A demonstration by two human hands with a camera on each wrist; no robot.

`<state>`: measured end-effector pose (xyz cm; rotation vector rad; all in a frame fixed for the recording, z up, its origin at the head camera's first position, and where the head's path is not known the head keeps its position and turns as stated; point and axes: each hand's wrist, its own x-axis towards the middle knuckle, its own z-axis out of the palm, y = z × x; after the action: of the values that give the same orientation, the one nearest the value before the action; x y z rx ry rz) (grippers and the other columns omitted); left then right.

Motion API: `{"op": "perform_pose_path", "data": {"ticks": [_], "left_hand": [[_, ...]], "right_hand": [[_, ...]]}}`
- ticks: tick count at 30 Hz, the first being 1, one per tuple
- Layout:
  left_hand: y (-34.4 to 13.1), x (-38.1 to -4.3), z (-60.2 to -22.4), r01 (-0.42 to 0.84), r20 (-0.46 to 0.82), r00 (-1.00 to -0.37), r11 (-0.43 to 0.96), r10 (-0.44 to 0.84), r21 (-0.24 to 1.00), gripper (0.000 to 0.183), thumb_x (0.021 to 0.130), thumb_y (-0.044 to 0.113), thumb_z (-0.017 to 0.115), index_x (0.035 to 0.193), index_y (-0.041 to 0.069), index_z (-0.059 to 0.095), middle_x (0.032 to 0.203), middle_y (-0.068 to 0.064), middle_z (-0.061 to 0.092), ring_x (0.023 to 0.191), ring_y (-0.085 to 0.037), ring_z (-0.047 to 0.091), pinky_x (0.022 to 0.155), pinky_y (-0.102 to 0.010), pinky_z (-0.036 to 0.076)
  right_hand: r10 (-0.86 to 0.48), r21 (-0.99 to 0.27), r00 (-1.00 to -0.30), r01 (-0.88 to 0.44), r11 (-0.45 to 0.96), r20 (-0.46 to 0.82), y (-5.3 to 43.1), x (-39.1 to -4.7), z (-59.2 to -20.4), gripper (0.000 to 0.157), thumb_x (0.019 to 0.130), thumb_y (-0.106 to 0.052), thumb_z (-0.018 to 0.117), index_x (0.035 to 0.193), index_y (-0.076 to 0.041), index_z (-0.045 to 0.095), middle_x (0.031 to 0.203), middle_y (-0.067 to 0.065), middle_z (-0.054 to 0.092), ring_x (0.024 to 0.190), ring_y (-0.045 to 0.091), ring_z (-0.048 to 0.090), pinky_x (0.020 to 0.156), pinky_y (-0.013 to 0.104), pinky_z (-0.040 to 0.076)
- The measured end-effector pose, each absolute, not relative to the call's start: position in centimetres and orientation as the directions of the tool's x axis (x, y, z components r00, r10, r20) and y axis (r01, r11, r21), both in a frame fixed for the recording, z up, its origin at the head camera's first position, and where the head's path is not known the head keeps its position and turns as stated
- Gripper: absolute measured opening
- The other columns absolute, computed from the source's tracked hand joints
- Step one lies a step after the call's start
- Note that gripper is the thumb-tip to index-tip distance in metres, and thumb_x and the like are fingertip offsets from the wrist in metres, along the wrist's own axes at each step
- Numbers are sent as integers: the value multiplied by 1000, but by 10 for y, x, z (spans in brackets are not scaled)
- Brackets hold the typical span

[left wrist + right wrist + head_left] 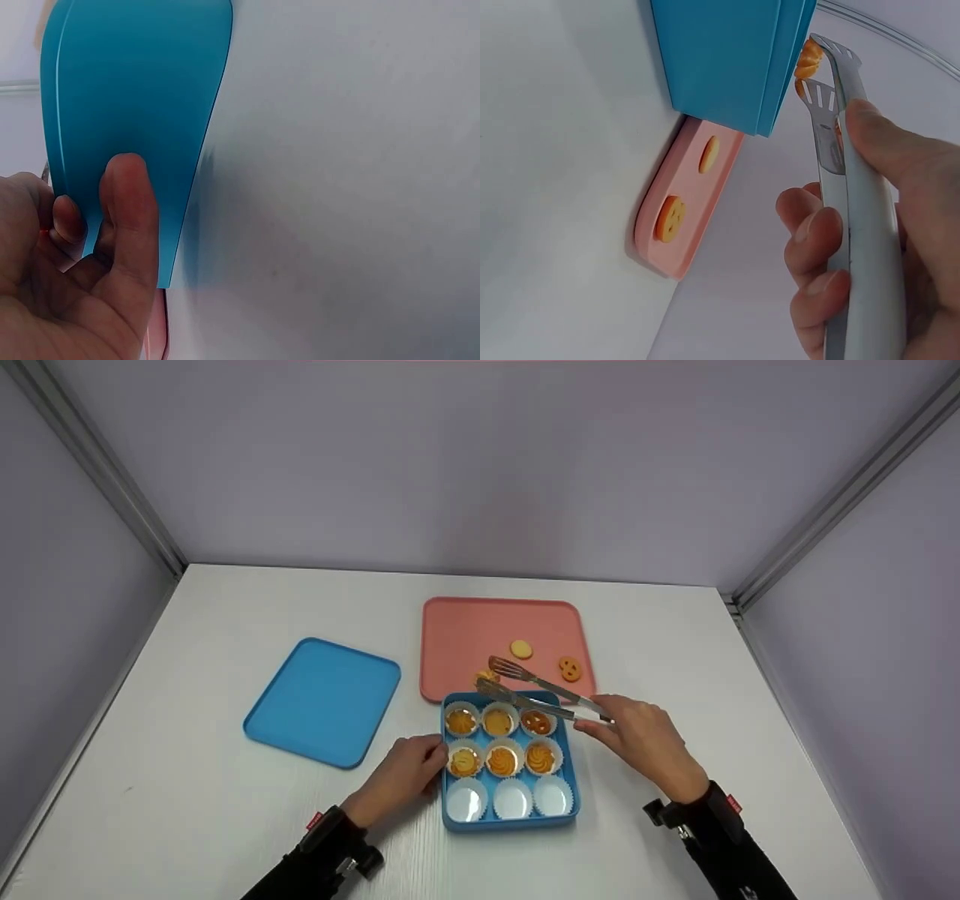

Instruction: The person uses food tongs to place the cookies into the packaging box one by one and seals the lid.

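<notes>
My right hand (pixel 645 735) grips metal tongs (pixel 826 127) by their pale handles. Between the slotted tong tips sits a swirled orange cookie (pixel 808 60), raised above the rim level of a blue box (pixel 510 826). Against the box's left side, my left hand (pixel 405 772) rests, a finger (pixel 131 202) lying along the wall. Inside the box are rows of white paper cups; the far and middle rows hold cookies (pixel 540 758), while the near row's cups (pixel 512 799) are bare. Behind it, the pink tray (pixel 465 622) bears a round plain cookie (pixel 520 649) and a button-like cookie (pixel 570 668).
A flat blue lid (pixel 322 701) lies on the white table (pixel 187 780), left of the box. Pale panels (pixel 480 472) stand behind and to both sides of the table. The box's far edge overlaps the pink tray's near edge in the head view.
</notes>
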<state>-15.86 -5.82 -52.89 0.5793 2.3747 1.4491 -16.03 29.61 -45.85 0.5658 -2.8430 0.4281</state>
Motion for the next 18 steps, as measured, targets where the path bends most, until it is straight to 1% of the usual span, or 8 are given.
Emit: {"op": "perform_pose_path", "data": {"ticks": [4,9,13,18], "left_hand": [[-59,-159,-529,187,-35,-876,407,481,894,28,101,11,45,75,10,55,59,-4,56,49,-19,58,47,-28,47],[-60,-160,-528,172,-54,-878,419,475,891,27,101,10,46,76,10,56,59,-3,56,50,-17,57,48,-28,47],[-60,-160,-528,172,-56,-879,423,474,890,26,101,10,46,76,10,56,60,-2,56,51,-16,57,48,-28,47],[-59,-159,-527,165,-56,-878,411,475,896,26,101,10,46,76,10,56,59,-5,57,51,-19,59,47,-29,47]], "right_hand": [[-333,-254,-906,-397,882,262,297,-153,-458,51,86,-49,66,114,-7,69,89,1,71,68,9,62,61,32,54],[-321,-262,-914,-383,886,249,297,-150,-458,51,88,-52,63,114,-8,70,90,1,71,66,8,58,61,32,53],[-327,-239,-910,-387,890,254,298,-150,-459,51,87,-51,63,113,-8,70,91,2,72,69,9,61,63,34,54],[-345,-242,-897,-413,878,278,301,-144,-458,49,87,-49,65,111,-6,70,90,3,71,70,11,63,61,34,54]]}}
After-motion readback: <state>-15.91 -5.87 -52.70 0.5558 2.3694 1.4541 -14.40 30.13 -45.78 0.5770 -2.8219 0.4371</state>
